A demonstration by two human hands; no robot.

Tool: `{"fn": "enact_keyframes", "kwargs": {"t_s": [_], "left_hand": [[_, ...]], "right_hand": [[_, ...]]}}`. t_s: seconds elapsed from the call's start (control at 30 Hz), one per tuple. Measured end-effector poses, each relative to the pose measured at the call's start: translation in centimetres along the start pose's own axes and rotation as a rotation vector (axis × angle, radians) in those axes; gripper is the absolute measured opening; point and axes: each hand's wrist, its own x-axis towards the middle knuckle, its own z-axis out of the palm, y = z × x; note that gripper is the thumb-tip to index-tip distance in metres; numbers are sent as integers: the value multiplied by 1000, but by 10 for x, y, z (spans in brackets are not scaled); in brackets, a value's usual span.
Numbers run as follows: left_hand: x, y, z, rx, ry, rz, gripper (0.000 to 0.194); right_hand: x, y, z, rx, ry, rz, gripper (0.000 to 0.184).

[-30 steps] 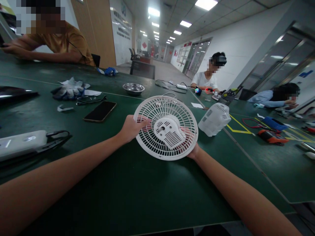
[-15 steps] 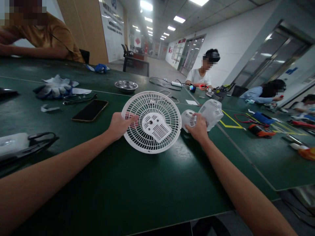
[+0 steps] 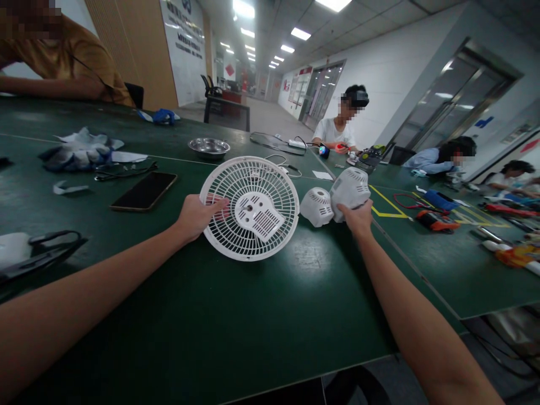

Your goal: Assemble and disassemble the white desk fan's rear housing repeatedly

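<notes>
My left hand point(image 3: 197, 216) grips the left rim of a round white fan grille point(image 3: 248, 250), thumb on the near face. A slotted motor mount point(image 3: 261, 216) forms the grille's middle, and the grille is tilted toward me. To its right a small white vented housing point(image 3: 317, 208) sits on the table. Beside that stands a larger whitish, translucent vented plastic housing point(image 3: 350, 185). My right hand point(image 3: 358, 218) is closed around the lower right of this larger housing; some of its fingers are hidden behind it.
On the green table point(image 3: 236, 320) lie a phone point(image 3: 144, 192), gloves point(image 3: 78, 151), a metal bowl point(image 3: 209, 147) and a cable point(image 3: 280, 162). An orange-black tool point(image 3: 436, 221) lies at right. Other people, including a person in a white shirt point(image 3: 335, 130), sit around the table.
My right hand left the grille, set the small housing down on the table, then moved right onto the larger housing. My left hand keeps the grille. The view has turned slightly right.
</notes>
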Motion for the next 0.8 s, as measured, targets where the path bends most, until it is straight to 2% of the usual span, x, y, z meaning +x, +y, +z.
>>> {"fn": "enact_keyframes", "kwargs": {"t_s": [0.1, 0.2, 0.27, 0.4, 0.57, 0.67, 0.8], "left_hand": [[-1, 2, 1, -11, -8, -9, 14], [-1, 4, 1, 1, -13, -22, 15], [0, 3, 2, -1, -7, -16, 14], [2, 0, 2, -15, -11, 18, 15], [1, 0, 2, -14, -21, 39, 14], [0, 2, 2, -20, -22, 22, 14], [-2, 4, 1, -14, -24, 3, 15]], "right_hand": [[1, -4, 3, 2, 117, 5, 81], [0, -24, -4, 88, 290, -55, 77], [-5, -42, -9, 182, 340, -137, 74], [-27, -69, -2, 216, 234, -255, 73], [-53, -73, 18, 9, 20, -230, 78], [-51, -68, 17, 16, 29, -224, 79], [-28, -51, -2, 51, 107, -213, 80]]}}
